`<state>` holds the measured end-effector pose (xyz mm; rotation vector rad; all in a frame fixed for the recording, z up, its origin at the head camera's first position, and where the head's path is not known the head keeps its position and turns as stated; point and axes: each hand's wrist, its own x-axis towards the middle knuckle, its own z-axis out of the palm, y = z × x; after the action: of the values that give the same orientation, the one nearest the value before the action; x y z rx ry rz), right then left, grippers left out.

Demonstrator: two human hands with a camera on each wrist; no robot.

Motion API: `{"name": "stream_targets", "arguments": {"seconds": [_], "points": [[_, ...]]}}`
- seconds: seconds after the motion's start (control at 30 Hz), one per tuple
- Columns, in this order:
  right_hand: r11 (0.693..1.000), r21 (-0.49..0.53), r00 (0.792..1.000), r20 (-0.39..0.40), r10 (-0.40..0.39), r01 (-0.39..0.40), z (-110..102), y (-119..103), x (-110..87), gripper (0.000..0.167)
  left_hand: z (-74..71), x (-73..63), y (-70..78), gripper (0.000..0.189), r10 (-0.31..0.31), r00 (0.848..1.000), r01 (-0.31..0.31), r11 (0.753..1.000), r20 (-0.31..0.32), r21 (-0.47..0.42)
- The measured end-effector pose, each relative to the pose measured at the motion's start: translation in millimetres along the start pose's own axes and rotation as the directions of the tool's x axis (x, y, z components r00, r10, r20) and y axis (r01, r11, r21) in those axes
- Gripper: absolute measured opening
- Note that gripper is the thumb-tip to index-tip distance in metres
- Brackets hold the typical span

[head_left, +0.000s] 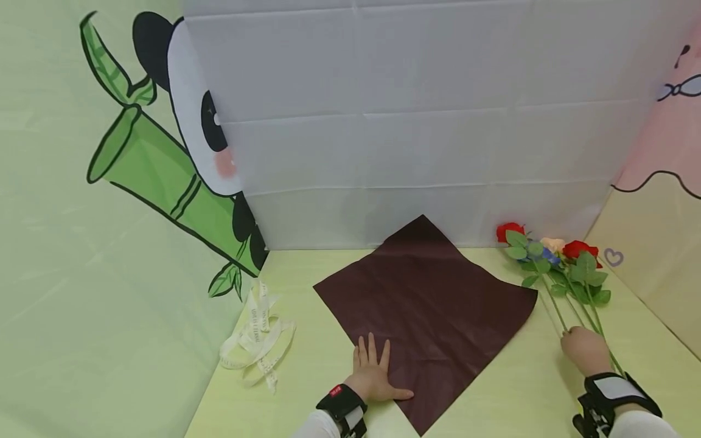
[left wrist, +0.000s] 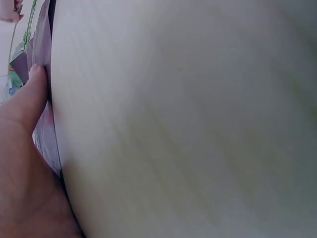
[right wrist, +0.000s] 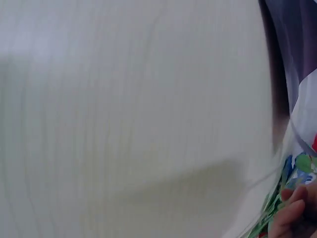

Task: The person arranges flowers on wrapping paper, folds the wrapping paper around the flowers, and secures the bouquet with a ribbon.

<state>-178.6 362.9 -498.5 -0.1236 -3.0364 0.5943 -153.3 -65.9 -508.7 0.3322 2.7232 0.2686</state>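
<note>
A dark brown wrapping sheet lies turned like a diamond on the table. My left hand rests on its near left edge, fingers spread and thumb stretched over the sheet; the left wrist view shows the thumb against the sheet's edge. Among several artificial flowers on the right is a red rose, whose stem runs down to my right hand. The curled fingers of that hand pinch this stem. In the right wrist view, the fingertips are bent beside green stems.
Another red rose, a peach flower and a blue flower lie beside the first rose. A loose printed white ribbon lies at the table's left. Behind stands a pale cloth wall at the table's back edge.
</note>
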Motion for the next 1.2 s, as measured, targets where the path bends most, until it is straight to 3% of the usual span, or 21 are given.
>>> {"name": "stream_targets", "arguments": {"seconds": [0.1,0.37,0.6,0.73,0.93,1.2], "points": [[0.997,0.077,0.996,-0.086,0.007,-0.001,2,-23,5.7,0.032,1.8,0.5,-0.9,0.114,0.003,1.000,-0.003,1.000,-0.004,0.008],[0.959,0.270,0.983,-0.180,-0.039,0.088,13,-104,28.2,0.026,0.2,0.8,-2.7,0.113,0.007,1.000,-0.007,1.000,-0.008,0.014],[0.903,0.424,0.992,-0.128,-0.016,0.069,61,-177,31.2,0.020,3.9,3.1,-4.2,0.115,0.014,1.000,-0.014,1.000,-0.021,0.000],[0.881,0.470,0.998,-0.050,-0.023,0.044,86,-210,22.6,0.015,5.5,4.6,-2.7,0.114,0.012,1.000,-0.012,1.000,-0.024,-0.013],[0.885,0.465,0.998,0.053,-0.034,0.005,111,-235,13.1,0.023,4.9,4.8,-0.3,0.114,0.010,1.000,-0.010,1.000,-0.027,-0.001],[0.926,0.375,0.995,0.098,0.001,-0.038,118,-239,11.6,0.031,0.8,2.7,-1.1,0.113,0.006,1.000,-0.006,1.000,0.003,-0.025]]}}
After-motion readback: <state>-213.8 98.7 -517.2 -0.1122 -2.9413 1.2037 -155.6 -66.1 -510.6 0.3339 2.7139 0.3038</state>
